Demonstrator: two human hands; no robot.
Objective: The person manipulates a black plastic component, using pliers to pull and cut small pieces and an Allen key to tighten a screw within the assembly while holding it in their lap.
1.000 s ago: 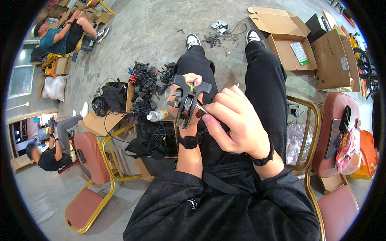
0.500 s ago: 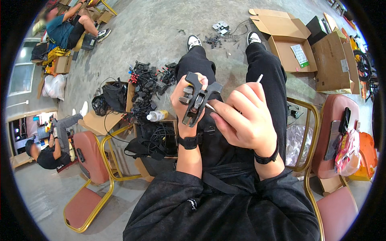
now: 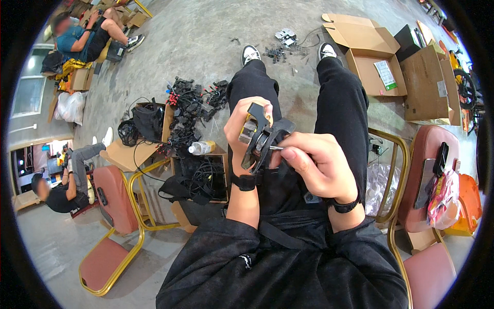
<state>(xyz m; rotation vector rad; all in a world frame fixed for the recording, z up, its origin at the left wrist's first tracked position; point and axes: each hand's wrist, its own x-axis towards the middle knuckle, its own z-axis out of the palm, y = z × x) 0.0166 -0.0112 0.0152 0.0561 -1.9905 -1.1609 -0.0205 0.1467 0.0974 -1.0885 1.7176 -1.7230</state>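
Observation:
In front of my lap, my left hand (image 3: 235,121) is closed round a black forked part (image 3: 255,149) with dark metal pieces on its left side. Its exact kind does not show. Thumb and fingertips of my right hand (image 3: 327,165) pinch a slim metal tool (image 3: 276,148), mostly covered by the fingers. The tool's tip points left and meets the middle of the black part, between its two arms. Whether it sits in a hole there I cannot tell.
Black cabled devices (image 3: 188,103) lie heaped on the floor ahead to the left, near a clear bottle (image 3: 201,148). Small dark parts (image 3: 278,51) lie between my feet. An open cardboard box (image 3: 373,74) stands right. Chairs (image 3: 116,198) flank me; two other people sit far left.
The black part has tilted in my left hand and shifted slightly right. My right hand has turned, its fingers lower and closer to the part; the tool's rear end is now hidden.

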